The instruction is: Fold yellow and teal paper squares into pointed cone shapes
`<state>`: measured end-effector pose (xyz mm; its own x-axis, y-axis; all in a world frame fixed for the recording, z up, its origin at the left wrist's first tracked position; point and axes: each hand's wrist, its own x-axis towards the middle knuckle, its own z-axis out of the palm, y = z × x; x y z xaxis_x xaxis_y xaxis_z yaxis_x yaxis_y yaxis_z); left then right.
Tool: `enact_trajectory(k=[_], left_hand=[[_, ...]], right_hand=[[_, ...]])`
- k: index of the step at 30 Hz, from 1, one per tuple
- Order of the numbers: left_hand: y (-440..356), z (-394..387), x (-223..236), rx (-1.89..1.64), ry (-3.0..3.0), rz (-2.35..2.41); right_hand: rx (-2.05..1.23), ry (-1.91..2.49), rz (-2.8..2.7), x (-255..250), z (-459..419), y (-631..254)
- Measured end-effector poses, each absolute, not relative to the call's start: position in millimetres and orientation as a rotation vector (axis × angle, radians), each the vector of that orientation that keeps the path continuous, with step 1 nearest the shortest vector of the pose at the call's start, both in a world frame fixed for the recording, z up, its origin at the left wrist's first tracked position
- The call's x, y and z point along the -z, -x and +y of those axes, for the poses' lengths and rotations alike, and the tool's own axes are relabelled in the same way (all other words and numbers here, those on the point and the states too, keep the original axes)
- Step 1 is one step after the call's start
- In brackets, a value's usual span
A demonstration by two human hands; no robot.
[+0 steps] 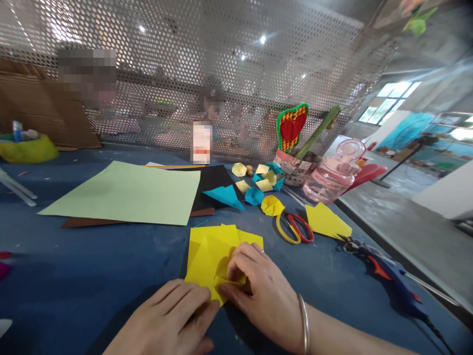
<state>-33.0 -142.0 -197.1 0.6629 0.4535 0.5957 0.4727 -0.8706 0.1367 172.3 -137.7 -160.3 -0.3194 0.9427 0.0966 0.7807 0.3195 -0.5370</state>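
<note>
A stack of yellow paper squares [212, 246] lies on the blue table [92, 266] near the front edge. My left hand [173, 315] rests on the lower corner of the top yellow sheet, fingers closed and pressed down on it. My right hand [258, 288], with a bangle at the wrist, pinches a fold of the same sheet between thumb and fingers. Both hands touch each other over the sheet's lower corner.
A light green sheet [129, 192] lies over black and brown sheets behind. Folded yellow and blue paper pieces [258, 185], scissors [295, 228], a yellow cut piece [327, 222], a pink jar [334, 177] and a blue glue gun [388, 276] sit to the right. A perforated screen stands behind.
</note>
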Motion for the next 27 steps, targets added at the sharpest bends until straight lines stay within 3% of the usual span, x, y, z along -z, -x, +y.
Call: enact_trajectory(k=[10, 15, 21, 27], left_hand=[[31.4, -138.4, 210.5, 1.131, 2.685, -0.656], [28.0, -141.2, 189.9, 1.264, 2.638, -0.667], [33.8, -138.5, 167.5, 1.015, 2.790, -0.705], [42.7, -131.9, 172.8, 0.809, 2.699, -0.626]], right_hand=[[-0.526, 1.464, -2.154, 162.8, -127.0, -186.4], [-0.485, 1.414, -2.150, 161.5, -117.9, -189.8], [-0.506, 1.407, -2.227, 157.8, -136.2, -183.0], [-0.658, 1.111, -2.464, 140.2, -145.6, -191.8]])
